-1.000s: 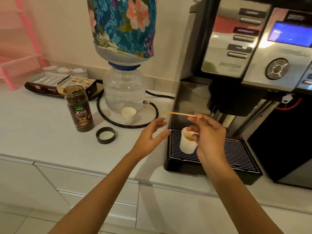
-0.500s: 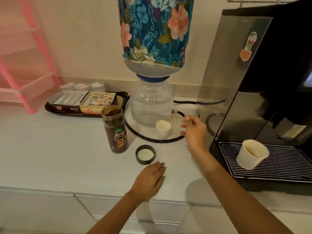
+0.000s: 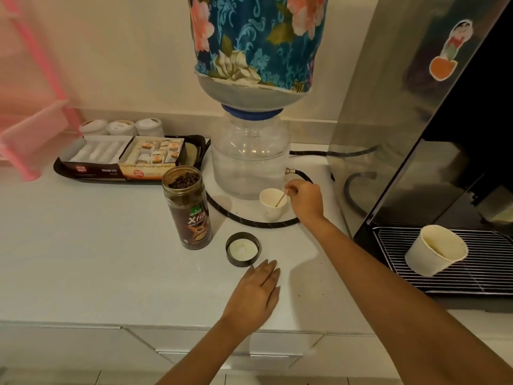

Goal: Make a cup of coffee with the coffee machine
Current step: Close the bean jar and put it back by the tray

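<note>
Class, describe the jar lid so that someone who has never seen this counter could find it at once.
Start at the big water bottle in its floral cover. In front of it stands an open coffee jar, and just right of the jar's base lies the lid, beyond the left hand's fingertips. It is the only flat black ring with a white inside; the paper cups are taller and all white.
</note>
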Motion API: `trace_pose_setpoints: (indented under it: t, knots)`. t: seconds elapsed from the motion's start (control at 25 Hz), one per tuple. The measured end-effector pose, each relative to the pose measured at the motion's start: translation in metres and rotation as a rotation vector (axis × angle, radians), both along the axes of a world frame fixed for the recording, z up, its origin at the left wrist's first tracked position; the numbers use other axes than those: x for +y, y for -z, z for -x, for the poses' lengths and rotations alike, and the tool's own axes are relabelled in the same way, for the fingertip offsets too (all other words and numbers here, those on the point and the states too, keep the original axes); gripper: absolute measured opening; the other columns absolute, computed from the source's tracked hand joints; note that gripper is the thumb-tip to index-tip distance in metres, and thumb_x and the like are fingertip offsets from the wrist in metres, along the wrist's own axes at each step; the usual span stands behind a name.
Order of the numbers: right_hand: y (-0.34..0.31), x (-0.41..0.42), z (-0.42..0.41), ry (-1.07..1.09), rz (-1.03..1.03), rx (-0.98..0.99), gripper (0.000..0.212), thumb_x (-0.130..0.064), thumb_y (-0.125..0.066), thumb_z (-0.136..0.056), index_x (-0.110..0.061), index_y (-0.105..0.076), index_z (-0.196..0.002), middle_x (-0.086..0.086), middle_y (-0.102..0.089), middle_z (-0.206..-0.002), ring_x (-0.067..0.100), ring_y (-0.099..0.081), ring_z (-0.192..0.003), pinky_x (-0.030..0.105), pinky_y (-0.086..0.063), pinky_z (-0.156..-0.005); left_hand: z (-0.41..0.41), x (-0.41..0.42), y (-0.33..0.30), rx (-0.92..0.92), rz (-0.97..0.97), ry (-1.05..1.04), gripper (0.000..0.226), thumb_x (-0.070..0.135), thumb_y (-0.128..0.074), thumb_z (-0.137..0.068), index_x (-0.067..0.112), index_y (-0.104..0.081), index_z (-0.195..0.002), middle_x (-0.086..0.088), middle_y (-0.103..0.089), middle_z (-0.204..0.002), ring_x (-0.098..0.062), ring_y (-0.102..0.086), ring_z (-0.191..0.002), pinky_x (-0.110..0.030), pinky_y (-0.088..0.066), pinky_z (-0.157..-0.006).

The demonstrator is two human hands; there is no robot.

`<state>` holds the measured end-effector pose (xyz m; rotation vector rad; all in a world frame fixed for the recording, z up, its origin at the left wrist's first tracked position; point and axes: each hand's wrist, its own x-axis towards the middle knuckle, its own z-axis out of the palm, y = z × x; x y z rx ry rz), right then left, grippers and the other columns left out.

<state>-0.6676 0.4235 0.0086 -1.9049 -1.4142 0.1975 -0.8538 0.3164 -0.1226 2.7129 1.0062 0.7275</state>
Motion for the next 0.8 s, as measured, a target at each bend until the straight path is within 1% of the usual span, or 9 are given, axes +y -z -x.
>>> trace_pose_setpoints:
  t: [0.08, 0.2, 0.28, 0.4, 0.52, 0.64, 0.72, 0.76, 0.8]
  knots:
    - [0.005, 0.005, -0.001, -0.007, 0.034, 0.014, 0.022, -0.002, -0.051, -0.091, -0.003, -0.073, -0.095, 0.014, -0.071, -0.095, 0.026, -0.064, -0.089, 0.026, -0.047, -0.073, 0.000, 0.001, 0.000, -0.005, -0.006, 0.001, 0.040, 0.028, -0.041, -0.098, 0.010, -0.056, -0.130, -0.007, -0.049, -0.140, -0.021, -0.043, -0.131, -0.040, -0.036, -0.108]
    - [0.010, 0.009, -0.002, -0.032, 0.047, -0.003, 0.023, 0.000, -0.049, -0.091, 0.001, -0.072, -0.093, 0.018, -0.070, -0.094, 0.031, -0.063, -0.091, 0.037, -0.051, -0.080, 0.000, 0.001, 0.000, 0.003, -0.018, -0.001, 0.040, 0.029, -0.041, -0.098, 0.010, -0.055, -0.131, -0.006, -0.049, -0.141, -0.021, -0.042, -0.131, -0.039, -0.034, -0.108]
    - [0.013, 0.009, -0.003, -0.038, 0.059, -0.016, 0.022, -0.003, -0.050, -0.093, 0.002, -0.069, -0.105, 0.021, -0.068, -0.103, 0.033, -0.062, -0.098, 0.038, -0.049, -0.088, 0.001, 0.001, 0.000, 0.005, -0.018, -0.006, 0.040, 0.029, -0.041, -0.098, 0.011, -0.055, -0.131, -0.006, -0.048, -0.141, -0.021, -0.041, -0.132, -0.038, -0.033, -0.109]
    - [0.015, 0.006, -0.002, -0.012, 0.062, 0.032, 0.035, -0.009, -0.054, -0.093, -0.004, -0.056, -0.128, 0.017, -0.060, -0.119, 0.029, -0.058, -0.106, 0.033, -0.046, -0.093, 0.001, 0.000, -0.002, 0.005, -0.008, -0.006, 0.040, 0.028, -0.041, -0.098, 0.011, -0.054, -0.132, -0.006, -0.047, -0.142, -0.020, -0.041, -0.132, -0.036, -0.031, -0.110]
    - [0.017, -0.003, 0.005, 0.026, -0.111, 0.045, 0.041, -0.014, -0.060, -0.090, -0.008, -0.052, -0.129, 0.013, -0.050, -0.127, 0.027, -0.053, -0.114, 0.033, -0.046, -0.098, 0.001, -0.001, -0.005, 0.005, -0.013, -0.005, 0.039, 0.027, -0.042, -0.097, 0.010, -0.055, -0.131, -0.006, -0.049, -0.140, -0.020, -0.042, -0.131, -0.034, -0.030, -0.110]
    - [0.016, -0.023, 0.021, -0.103, -0.291, 0.019, 0.034, -0.018, -0.062, -0.088, -0.007, -0.056, -0.120, 0.011, -0.052, -0.118, 0.019, -0.052, -0.107, 0.026, -0.044, -0.089, 0.002, -0.003, -0.007, -0.054, 0.014, -0.024, 0.036, 0.024, -0.047, -0.095, 0.009, -0.060, -0.125, -0.005, -0.055, -0.134, -0.018, -0.048, -0.126, -0.035, -0.036, -0.107]
    - [0.020, -0.036, 0.032, -0.279, -0.284, 0.044, 0.034, -0.023, -0.065, -0.087, -0.009, -0.056, -0.116, 0.006, -0.053, -0.110, 0.015, -0.051, -0.097, 0.030, -0.048, -0.083, 0.004, -0.006, -0.014, -0.153, 0.036, -0.065, 0.028, 0.022, -0.052, -0.092, 0.011, -0.068, -0.113, -0.003, -0.065, -0.120, -0.017, -0.059, -0.111, -0.034, -0.047, -0.096]
    - [0.023, -0.041, 0.039, -0.363, -0.228, 0.071, 0.037, -0.027, -0.066, -0.086, -0.011, -0.056, -0.117, 0.004, -0.052, -0.108, 0.013, -0.050, -0.096, 0.032, -0.048, -0.082, 0.008, -0.008, -0.020, -0.215, 0.033, -0.099, 0.023, 0.021, -0.054, -0.091, 0.012, -0.070, -0.104, -0.001, -0.069, -0.107, -0.016, -0.063, -0.097, -0.034, -0.051, -0.085]
    - [0.026, -0.046, 0.044, -0.433, -0.138, 0.108, 0.041, -0.032, -0.067, -0.085, -0.013, -0.054, -0.119, 0.002, -0.052, -0.110, 0.012, -0.050, -0.097, 0.034, -0.048, -0.085, 0.013, -0.008, -0.027, -0.281, 0.025, -0.147, 0.018, 0.022, -0.055, -0.090, 0.013, -0.070, -0.095, 0.001, -0.069, -0.094, -0.015, -0.062, -0.084, -0.034, -0.051, -0.074]
